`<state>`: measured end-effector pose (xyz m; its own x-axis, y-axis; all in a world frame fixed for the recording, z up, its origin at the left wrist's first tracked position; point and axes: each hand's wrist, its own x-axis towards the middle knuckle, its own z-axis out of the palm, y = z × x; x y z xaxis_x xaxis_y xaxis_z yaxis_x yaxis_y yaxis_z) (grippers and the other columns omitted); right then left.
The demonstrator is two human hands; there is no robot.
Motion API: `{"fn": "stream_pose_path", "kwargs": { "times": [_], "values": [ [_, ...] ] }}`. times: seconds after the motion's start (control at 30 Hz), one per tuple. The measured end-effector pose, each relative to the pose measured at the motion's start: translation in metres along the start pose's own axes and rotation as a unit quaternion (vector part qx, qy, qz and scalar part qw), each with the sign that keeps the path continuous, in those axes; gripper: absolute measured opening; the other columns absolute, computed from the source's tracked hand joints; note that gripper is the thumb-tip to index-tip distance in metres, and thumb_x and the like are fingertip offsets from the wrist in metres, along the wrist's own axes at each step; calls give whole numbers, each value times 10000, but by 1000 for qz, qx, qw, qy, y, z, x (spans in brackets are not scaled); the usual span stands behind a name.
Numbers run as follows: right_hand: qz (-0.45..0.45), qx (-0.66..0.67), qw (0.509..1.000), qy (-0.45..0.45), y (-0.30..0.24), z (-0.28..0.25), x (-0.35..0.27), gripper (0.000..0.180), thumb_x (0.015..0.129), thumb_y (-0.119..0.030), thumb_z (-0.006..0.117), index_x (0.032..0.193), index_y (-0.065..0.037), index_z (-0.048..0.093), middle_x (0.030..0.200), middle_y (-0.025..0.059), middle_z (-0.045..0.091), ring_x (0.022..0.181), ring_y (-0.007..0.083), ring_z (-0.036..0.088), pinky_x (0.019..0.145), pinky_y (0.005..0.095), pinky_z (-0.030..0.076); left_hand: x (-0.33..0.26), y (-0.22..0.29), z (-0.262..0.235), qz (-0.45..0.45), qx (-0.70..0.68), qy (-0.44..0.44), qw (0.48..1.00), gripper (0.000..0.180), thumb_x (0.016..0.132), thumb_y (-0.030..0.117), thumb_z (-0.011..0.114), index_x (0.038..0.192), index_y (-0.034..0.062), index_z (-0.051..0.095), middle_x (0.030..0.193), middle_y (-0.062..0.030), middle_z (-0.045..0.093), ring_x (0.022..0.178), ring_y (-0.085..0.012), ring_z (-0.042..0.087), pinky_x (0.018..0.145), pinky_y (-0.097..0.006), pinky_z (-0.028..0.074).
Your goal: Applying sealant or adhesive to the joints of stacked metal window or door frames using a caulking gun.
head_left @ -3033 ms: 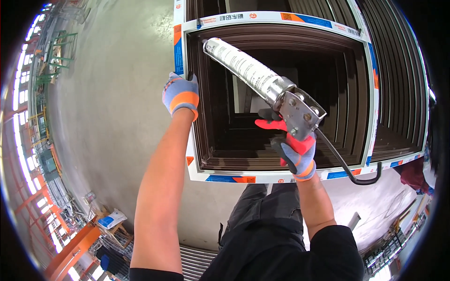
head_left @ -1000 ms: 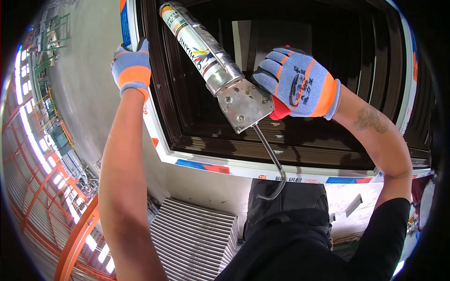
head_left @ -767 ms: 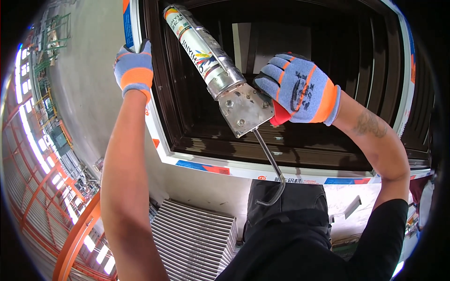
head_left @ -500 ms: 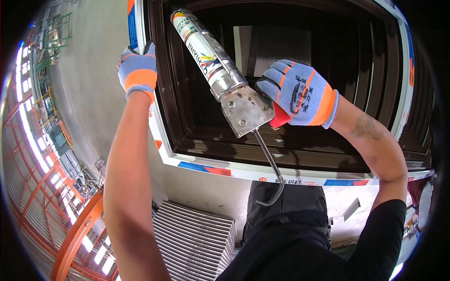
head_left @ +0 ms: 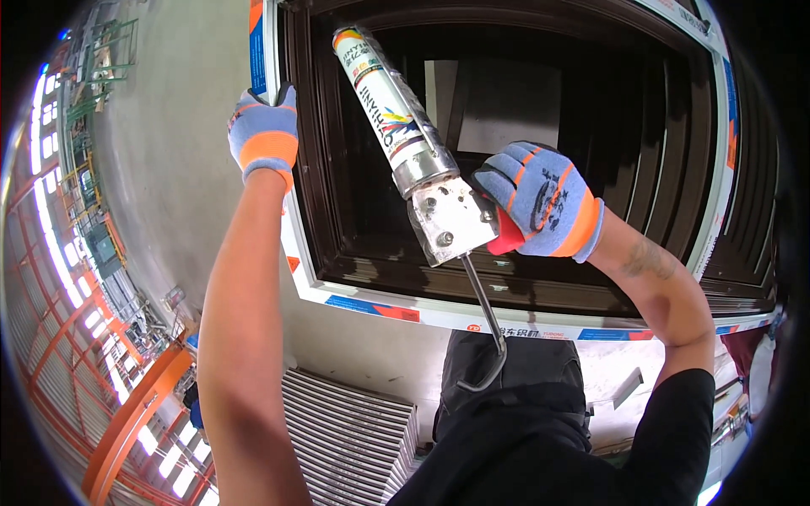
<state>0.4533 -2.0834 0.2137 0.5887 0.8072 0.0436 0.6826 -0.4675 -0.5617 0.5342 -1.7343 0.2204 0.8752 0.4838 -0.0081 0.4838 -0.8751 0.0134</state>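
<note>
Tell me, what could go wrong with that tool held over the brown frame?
The caulking gun could slip and scuff the brown frame, since only the right hand holds it. Its hooked rod overlaps the trousers in this view, so it might snag on them if close; the gap is hard to judge.

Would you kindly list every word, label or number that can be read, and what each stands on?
I won't copy wording, but printing shows:
White cartridge: large dark letters, legible; smaller lines unclear.
White edge strip: dark and red characters, partly legible.
Right glove: black marks, too unclear to read.
Left glove: small marks, unreadable.
</note>
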Motion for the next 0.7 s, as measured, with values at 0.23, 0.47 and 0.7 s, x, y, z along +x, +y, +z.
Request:
{"fn": "stream_pose_path", "kwargs": {
  "times": [0.23,0.47,0.7],
  "values": [
    [8,58,997,47,-10,-7,3,603,665,-290,787,1180,-13,638,1118,150,661,1017,347,650,931,433,514,-2,1,0,-6,-14,-4,1000,496,877,525,711,965,38,681,924,-185,733,916,-393,703,856,-447,543],
    [49,249,942,220,-36,-4,5,530,738,-92,744,1233,12,584,1146,220,640,1011,436,637,930,466,527,-1,6,-2,-14,16,-46,999,554,887,543,672,1118,39,655,1053,-208,730,1031,-406,686,930,-473,527],
    [257,512,786,234,-108,-30,-59,567,790,13,740,1334,-1,584,1236,106,684,1156,183,623,1027,322,469,-2,3,-7,-28,-19,-79,996,529,889,537,660,1143,73,634,1078,-176,737,1027,-381,700,916,-477,547]
  ]
}}
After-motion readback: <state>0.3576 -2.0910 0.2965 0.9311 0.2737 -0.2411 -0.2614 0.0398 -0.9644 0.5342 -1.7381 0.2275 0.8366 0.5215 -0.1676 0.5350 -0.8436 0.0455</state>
